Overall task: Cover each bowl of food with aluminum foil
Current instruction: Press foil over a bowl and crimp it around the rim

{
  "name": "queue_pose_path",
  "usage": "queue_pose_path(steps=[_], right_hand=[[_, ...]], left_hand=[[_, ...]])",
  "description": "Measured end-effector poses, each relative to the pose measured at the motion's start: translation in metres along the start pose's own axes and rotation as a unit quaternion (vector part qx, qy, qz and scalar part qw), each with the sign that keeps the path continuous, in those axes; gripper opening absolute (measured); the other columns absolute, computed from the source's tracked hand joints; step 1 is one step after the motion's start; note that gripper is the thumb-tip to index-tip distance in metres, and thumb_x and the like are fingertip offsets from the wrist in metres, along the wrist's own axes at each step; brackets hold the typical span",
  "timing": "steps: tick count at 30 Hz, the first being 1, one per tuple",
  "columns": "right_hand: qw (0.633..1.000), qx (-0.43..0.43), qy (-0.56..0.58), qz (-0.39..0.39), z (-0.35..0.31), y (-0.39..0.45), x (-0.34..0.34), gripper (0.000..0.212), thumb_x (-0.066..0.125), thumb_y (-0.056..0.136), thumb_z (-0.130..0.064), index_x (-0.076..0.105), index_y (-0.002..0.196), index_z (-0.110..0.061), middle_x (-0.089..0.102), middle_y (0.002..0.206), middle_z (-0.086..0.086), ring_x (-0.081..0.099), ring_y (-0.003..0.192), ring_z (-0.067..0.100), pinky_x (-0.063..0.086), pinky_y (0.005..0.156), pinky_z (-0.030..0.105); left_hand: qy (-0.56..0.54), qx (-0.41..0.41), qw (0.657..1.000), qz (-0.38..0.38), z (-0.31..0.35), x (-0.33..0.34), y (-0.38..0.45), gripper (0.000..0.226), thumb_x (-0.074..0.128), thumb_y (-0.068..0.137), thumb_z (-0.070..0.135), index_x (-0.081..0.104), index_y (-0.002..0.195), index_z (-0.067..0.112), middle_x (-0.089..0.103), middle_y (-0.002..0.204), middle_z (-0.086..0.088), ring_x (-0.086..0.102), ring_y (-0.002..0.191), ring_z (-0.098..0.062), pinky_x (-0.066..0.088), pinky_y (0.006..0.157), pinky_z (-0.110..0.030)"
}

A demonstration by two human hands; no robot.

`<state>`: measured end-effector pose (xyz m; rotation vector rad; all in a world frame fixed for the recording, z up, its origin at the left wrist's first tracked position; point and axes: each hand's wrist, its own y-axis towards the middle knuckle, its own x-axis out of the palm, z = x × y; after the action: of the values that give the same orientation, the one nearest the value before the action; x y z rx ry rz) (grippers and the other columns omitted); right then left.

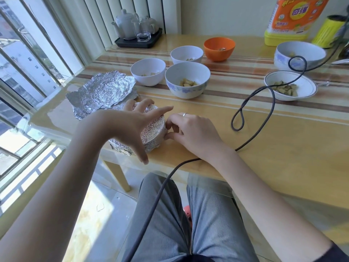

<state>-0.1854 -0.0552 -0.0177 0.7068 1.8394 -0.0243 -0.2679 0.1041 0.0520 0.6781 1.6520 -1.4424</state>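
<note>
A foil-wrapped bowl (154, 133) stands near the table's front edge. My left hand (130, 121) hovers over it with fingers spread and straight. My right hand (190, 129) presses curled fingertips against the foil on the bowl's right side. Loose crumpled foil sheets (100, 93) lie behind and to the left. Uncovered bowls with food stand beyond: two plain white bowls (148, 71) (187, 53), a blue-patterned bowl (188, 80), an orange bowl (219, 48), another patterned bowl (300, 53) and a shallow rimmed bowl (290, 85) at the right.
A dark cable (272, 99) loops over the table's right half and down across my lap. A tea set on a black tray (138, 41) sits at the back. An orange-yellow bottle (294, 19) and a yellow-green container (328, 31) stand back right. The window is at the left.
</note>
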Motion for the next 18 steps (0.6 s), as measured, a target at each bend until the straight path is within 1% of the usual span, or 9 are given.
queue_pose_path(steps=[3,6,8,10,11,12,14,16,18], right_hand=[[1.0,-0.015,-0.002,0.014,0.001,0.002,-0.001,0.015,0.064,0.088,-0.033,0.063,0.098,-0.022,0.058,0.091,-0.012,0.059,0.085,0.021,0.035,0.062,0.031],[0.998,-0.044,-0.015,0.036,0.003,0.006,-0.001,0.01,0.067,0.086,-0.028,0.066,0.091,-0.02,0.066,0.097,-0.005,0.062,0.081,0.026,0.035,0.06,0.03],[0.994,-0.082,-0.038,0.057,0.006,0.009,-0.002,0.011,0.073,0.077,-0.025,0.066,0.081,-0.017,0.067,0.085,-0.001,0.064,0.069,0.028,0.035,0.054,0.027],[0.988,-0.119,-0.076,0.07,0.008,0.014,-0.005,0.02,0.08,0.066,-0.025,0.063,0.071,-0.015,0.064,0.07,0.0,0.062,0.056,0.024,0.034,0.046,0.023],[0.984,-0.132,-0.094,0.08,0.009,0.018,-0.008,0.025,0.081,0.061,-0.028,0.061,0.066,-0.014,0.061,0.064,0.0,0.06,0.05,0.022,0.033,0.044,0.022],[0.979,-0.144,-0.113,0.086,0.011,0.024,-0.012,0.029,0.08,0.058,-0.032,0.059,0.061,-0.013,0.059,0.059,0.0,0.057,0.046,0.021,0.033,0.042,0.021],[0.977,-0.153,-0.132,0.072,0.013,0.033,-0.017,0.034,0.072,0.056,-0.043,0.056,0.054,-0.013,0.055,0.053,0.001,0.054,0.041,0.02,0.033,0.042,0.021],[0.974,-0.168,-0.142,0.058,0.017,0.042,-0.019,0.038,0.067,0.057,-0.049,0.056,0.052,-0.013,0.054,0.051,0.002,0.054,0.041,0.02,0.03,0.043,0.02],[0.975,-0.165,-0.136,0.053,0.017,0.044,-0.017,0.039,0.067,0.065,-0.051,0.059,0.056,-0.014,0.058,0.057,0.001,0.057,0.049,0.021,0.03,0.046,0.023]], left_hand=[[-0.001,-0.001,1.0,-0.002,0.0,0.0,0.0,0.144,0.092,0.05,0.049,-0.025,0.131,0.07,-0.023,0.155,0.014,-0.019,0.146,-0.031,0.017,0.115,-0.062],[0.005,0.001,1.0,0.002,0.001,0.0,0.0,0.144,0.092,0.05,0.049,-0.025,0.131,0.069,-0.021,0.155,0.014,-0.017,0.146,-0.031,0.017,0.115,-0.061],[0.007,0.003,1.0,0.003,0.001,0.0,0.0,0.142,0.092,0.05,0.05,-0.025,0.129,0.071,-0.021,0.154,0.015,-0.016,0.146,-0.03,0.018,0.116,-0.06],[0.011,0.002,1.0,0.003,0.001,-0.001,-0.001,0.14,0.091,0.051,0.05,-0.03,0.12,0.071,-0.021,0.154,0.015,-0.016,0.146,-0.029,0.017,0.117,-0.056],[0.017,0.001,1.0,0.003,0.0,-0.001,-0.001,0.141,0.091,0.052,0.05,-0.031,0.119,0.069,-0.021,0.153,0.015,-0.016,0.145,-0.028,0.017,0.117,-0.055],[0.023,0.0,1.0,0.002,0.0,-0.001,-0.001,0.142,0.09,0.052,0.051,-0.031,0.124,0.066,-0.022,0.153,0.014,-0.017,0.145,-0.028,0.017,0.118,-0.054],[0.027,-0.004,1.0,0.0,0.0,0.0,0.0,0.143,0.09,0.053,0.05,-0.024,0.14,0.056,-0.022,0.153,0.013,-0.018,0.145,-0.028,0.019,0.118,-0.054],[0.021,-0.01,1.0,0.001,0.0,0.0,-0.001,0.141,0.089,0.055,0.049,-0.021,0.143,0.054,-0.021,0.154,0.013,-0.016,0.146,-0.029,0.021,0.117,-0.055],[0.011,-0.021,1.0,0.013,0.001,0.0,-0.003,0.135,0.086,0.059,0.05,-0.021,0.14,0.058,-0.016,0.156,0.01,-0.009,0.146,-0.033,0.024,0.115,-0.055]])
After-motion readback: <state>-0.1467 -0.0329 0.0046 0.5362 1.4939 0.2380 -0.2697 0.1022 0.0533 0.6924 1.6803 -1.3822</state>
